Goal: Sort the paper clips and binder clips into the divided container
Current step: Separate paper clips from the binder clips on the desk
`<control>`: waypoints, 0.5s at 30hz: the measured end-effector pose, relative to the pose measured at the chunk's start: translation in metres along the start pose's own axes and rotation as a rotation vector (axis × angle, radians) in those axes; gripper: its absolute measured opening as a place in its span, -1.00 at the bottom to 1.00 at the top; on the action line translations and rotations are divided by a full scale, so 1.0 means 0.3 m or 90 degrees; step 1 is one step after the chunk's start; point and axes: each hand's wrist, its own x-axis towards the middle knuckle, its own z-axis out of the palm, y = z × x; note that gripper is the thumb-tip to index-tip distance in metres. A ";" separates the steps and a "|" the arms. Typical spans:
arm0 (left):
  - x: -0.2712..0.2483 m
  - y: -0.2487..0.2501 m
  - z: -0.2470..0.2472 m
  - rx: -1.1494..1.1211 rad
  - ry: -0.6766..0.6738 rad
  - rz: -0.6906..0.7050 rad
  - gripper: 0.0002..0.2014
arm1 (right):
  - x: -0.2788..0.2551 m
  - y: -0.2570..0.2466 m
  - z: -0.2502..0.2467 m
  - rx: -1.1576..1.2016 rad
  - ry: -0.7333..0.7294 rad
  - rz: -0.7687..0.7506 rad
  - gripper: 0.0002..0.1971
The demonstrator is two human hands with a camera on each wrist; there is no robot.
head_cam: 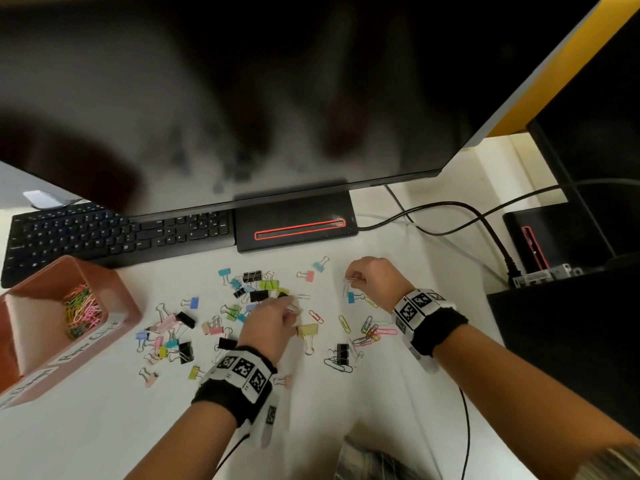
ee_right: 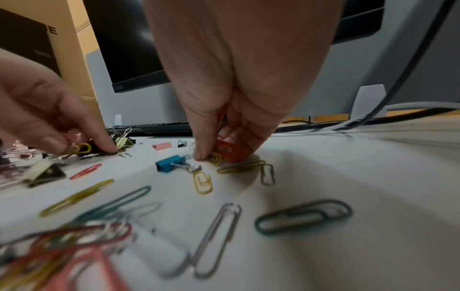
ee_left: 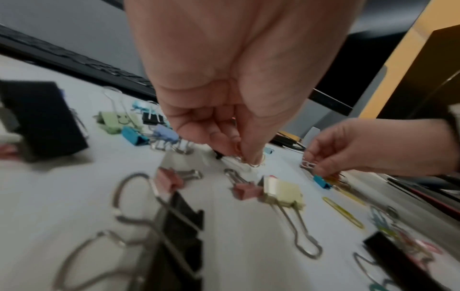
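Observation:
A brown divided container [head_cam: 114, 296] stands at the left, with coloured paper clips [head_cam: 81, 311] heaped in its far compartment. Binder clips [head_cam: 258, 284] of several colours lie scattered mid-table, and loose paper clips [head_cam: 370, 332] lie to their right. My left hand [head_cam: 291, 311] pinches small paper clips [ee_left: 248, 160] against the table, just beyond a yellow binder clip [head_cam: 307, 330]. Farther right, my right hand [head_cam: 351, 278] pinches red and yellow paper clips [ee_right: 220, 155] beside a blue binder clip [ee_right: 169, 165]. What else the curled fingers hold is hidden.
A black keyboard [head_cam: 104, 233] and a monitor base [head_cam: 294, 223] lie behind the clips, under a big monitor [head_cam: 242, 98]. Cables [head_cam: 450, 216] run across the back right. A black box [head_cam: 571, 341] borders the right side.

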 end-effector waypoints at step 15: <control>0.101 0.034 0.028 0.227 -0.143 0.226 -0.80 | 0.007 -0.025 -0.032 -0.037 -0.082 -0.096 -0.84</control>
